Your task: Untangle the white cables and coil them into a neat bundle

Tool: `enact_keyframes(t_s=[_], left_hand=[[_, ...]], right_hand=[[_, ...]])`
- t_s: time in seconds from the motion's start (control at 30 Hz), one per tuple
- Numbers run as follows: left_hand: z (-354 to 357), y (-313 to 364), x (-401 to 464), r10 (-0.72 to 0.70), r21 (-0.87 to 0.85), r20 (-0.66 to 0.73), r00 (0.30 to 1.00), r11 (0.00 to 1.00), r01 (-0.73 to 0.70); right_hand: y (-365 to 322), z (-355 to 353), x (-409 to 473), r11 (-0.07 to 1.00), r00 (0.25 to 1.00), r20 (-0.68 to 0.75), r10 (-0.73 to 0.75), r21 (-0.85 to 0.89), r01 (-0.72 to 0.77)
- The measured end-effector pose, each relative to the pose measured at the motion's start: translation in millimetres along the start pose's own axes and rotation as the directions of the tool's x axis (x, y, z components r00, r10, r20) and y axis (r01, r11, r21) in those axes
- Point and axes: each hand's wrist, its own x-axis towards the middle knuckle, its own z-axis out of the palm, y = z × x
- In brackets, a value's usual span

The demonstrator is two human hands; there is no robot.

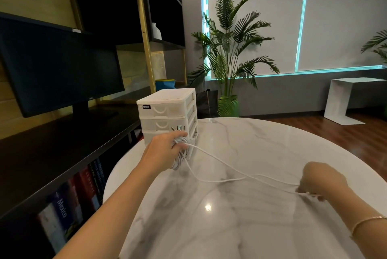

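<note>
Gripping the coiled white cables beside the "box"-labelled drawer unit, the left hand hovers above the table; the right hand, blurred, seemingly pinches loose strands near a "Mexico" book.

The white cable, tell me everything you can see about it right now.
The white cable is thin, smooth and round. Much of it is already wound in loops gripped by the left hand, just in front of the white drawer unit. Two loose strands trail rightward, sagging onto the marble table, to the right hand, which pinches them near the end. No plug is clearly visible.
</note>
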Motion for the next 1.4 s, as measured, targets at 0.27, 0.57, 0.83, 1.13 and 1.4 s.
enact_keyframes(t_s=[0.27,0.57,0.83,1.13,1.4], left_hand=[[4.5,21.7,-1.3,0.029,-0.147,0.071,0.997,0.989,-0.019],[-3.2,20.1,-0.4,0.106,-0.175,0.000,0.994,0.979,-0.104],[8.0,21.0,-2.4,0.109,-0.223,-0.071,0.991,0.967,-0.122],[15.9,32.6,-3.2,0.057,-0.403,-0.103,0.993,0.910,-0.094],[5.1,16.4,-3.9,0.117,-0.146,-0.058,0.991,0.981,-0.124]], right_hand=[[-108.5,-5.4,-36.1,0.615,0.783,-0.165,-0.600,0.531,0.583],[-133.8,1.3,-49.1,0.230,0.700,0.211,-0.682,0.971,-0.069],[-147.0,10.1,-58.7,0.385,0.619,0.344,-0.706,0.920,-0.072],[-157.1,19.4,-68.9,0.360,0.540,0.343,-0.769,0.930,-0.078],[-97.7,-5.4,-48.8,0.300,0.500,0.207,-0.841,0.947,0.113]])
